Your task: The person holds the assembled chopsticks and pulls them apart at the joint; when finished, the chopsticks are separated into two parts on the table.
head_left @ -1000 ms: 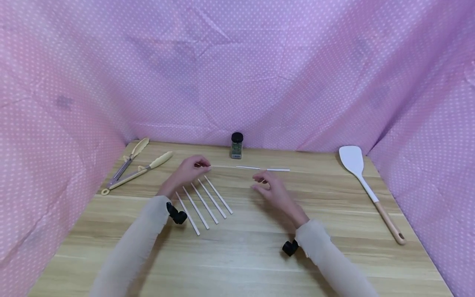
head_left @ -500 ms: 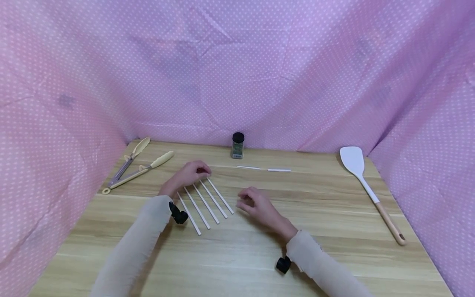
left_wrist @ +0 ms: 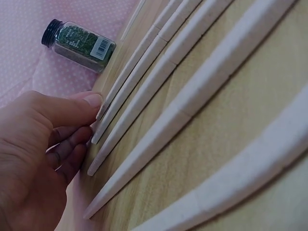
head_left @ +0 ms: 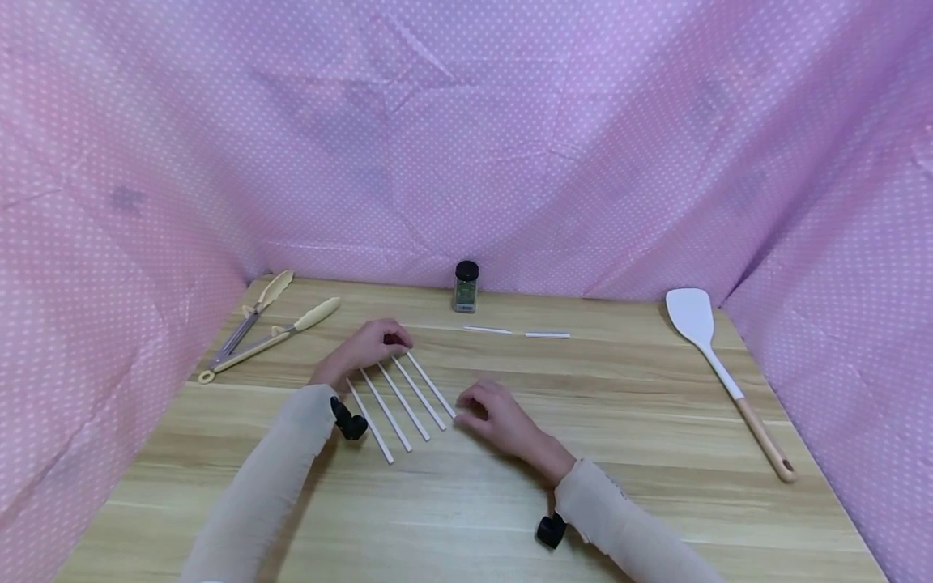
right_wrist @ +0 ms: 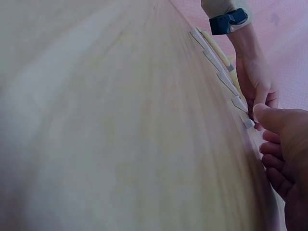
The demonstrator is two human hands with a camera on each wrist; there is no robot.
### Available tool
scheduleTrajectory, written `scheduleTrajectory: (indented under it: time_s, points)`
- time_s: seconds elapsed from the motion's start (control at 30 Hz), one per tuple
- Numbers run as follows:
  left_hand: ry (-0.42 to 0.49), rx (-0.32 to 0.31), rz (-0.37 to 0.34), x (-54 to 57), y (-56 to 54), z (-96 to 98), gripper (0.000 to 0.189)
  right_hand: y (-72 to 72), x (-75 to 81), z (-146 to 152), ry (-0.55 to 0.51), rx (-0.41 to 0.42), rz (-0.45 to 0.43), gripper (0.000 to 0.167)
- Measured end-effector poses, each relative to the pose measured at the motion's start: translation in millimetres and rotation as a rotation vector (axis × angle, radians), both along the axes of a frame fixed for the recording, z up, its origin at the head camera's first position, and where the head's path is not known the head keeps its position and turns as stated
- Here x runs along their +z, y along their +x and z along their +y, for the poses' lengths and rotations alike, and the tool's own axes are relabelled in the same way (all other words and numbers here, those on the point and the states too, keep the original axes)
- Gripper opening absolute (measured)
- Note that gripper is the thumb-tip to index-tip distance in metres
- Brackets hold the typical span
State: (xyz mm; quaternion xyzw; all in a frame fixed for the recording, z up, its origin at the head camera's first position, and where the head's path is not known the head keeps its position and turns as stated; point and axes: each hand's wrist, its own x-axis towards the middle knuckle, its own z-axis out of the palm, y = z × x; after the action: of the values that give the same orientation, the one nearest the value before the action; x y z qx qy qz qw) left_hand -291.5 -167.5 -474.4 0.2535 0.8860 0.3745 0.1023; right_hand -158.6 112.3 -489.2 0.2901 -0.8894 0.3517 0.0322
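Observation:
Several white chopsticks (head_left: 398,407) lie side by side on the wooden table, slanting from the far left to the near right. My left hand (head_left: 375,342) pinches the thin far end of the rightmost chopstick (head_left: 430,385); in the left wrist view the thumb and forefinger of that hand (left_wrist: 33,130) meet at its tip. At the thicker near end of the same chopstick, my right hand (head_left: 499,417) has its thumb and fingertips together. In the right wrist view, the right hand (right_wrist: 293,149) partly hides this contact, and the other hand appears behind it.
Two short white pieces (head_left: 547,335) lie in line toward the back. Behind them stands a black-capped spice jar (head_left: 466,288). Spread tongs (head_left: 273,334) lie at the left, a white spatula (head_left: 691,316) with a wooden handle at the right. A pink dotted cloth (head_left: 466,146) surrounds the table.
My right hand has come nearer and left from beside the short white pieces to the rightmost chopstick's near end. The left hand has lowered slightly at its far end.

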Motion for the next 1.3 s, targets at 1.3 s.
scheduleTrajectory:
  time_s: [1.3]
  points:
    - [-0.024,-0.073,0.063,-2.0,-0.9,0.8,0.008,2.2,4.7,-1.8,-0.206,-0.246,-0.216,0.007]
